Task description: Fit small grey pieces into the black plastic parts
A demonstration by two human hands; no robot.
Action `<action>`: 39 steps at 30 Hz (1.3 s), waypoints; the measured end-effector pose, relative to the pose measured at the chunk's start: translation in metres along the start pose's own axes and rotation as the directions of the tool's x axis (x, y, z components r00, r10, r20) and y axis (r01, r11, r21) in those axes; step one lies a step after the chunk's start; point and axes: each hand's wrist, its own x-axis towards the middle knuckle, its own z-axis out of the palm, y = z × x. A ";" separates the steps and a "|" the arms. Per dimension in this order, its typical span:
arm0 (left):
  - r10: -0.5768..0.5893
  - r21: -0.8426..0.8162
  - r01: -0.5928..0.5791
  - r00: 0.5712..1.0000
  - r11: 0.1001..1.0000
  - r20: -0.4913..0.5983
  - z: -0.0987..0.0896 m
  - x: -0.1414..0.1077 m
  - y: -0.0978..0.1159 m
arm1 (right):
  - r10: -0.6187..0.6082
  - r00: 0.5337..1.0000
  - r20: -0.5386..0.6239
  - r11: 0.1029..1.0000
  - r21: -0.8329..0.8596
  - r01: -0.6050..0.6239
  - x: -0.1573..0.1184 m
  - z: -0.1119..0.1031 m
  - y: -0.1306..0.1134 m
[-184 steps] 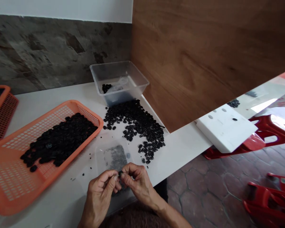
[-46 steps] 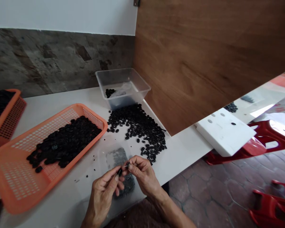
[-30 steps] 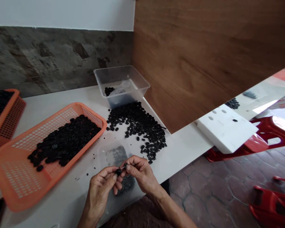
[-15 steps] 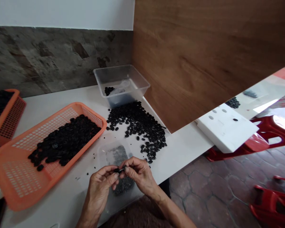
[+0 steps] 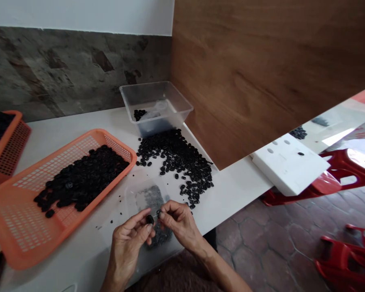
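Pinched between the thumb and fingers of my left hand [image 5: 126,243] is a black oval plastic piece [image 5: 149,219]. My right hand [image 5: 181,223] grips a smaller dark piece [image 5: 158,213] at its fingertips, a short gap away from the oval one. Both hands hover over a clear plastic tub [image 5: 130,192] that holds a mass of tiny grey bits [image 5: 153,197], too small to make out and partly hidden by the hands. Beyond them, a heap of loose black pieces [image 5: 185,162] is spread on the white table [image 5: 225,194].
On the left stands an orange basket [image 5: 27,243] with many black oval pieces; a second orange basket [image 5: 10,156] is at the far left. A clear bin [image 5: 170,121] sits against the wooden panel [image 5: 261,73]. Right: a white foam block [image 5: 292,166] and red stools [image 5: 346,259].
My two hands have drawn slightly apart. A thin spring-like part showed between the two black pieces before; now a gap separates them. The oval piece has turned in my left hand.
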 end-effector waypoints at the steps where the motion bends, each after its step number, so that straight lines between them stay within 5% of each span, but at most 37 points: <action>1: 0.002 0.007 -0.002 1.000 1.000 -0.005 0.001 0.000 0.001 | 0.001 1.000 0.000 1.000 -0.010 -0.001 0.000 0.000 -0.002; 10: 0.076 0.198 -0.061 0.995 0.978 -0.069 -0.009 -0.001 0.000 | -0.008 1.000 -0.003 0.995 -0.104 0.008 0.000 0.004 -0.009; 20: 0.129 0.173 -0.099 0.977 0.980 -0.172 0.016 -0.011 0.014 | -0.014 1.000 0.008 0.991 -0.130 0.015 -0.001 0.003 -0.006; 39: 0.151 0.240 -0.125 0.984 0.963 -0.095 0.006 -0.006 0.003 | -0.003 1.000 0.031 0.989 -0.146 0.007 -0.001 0.004 0.001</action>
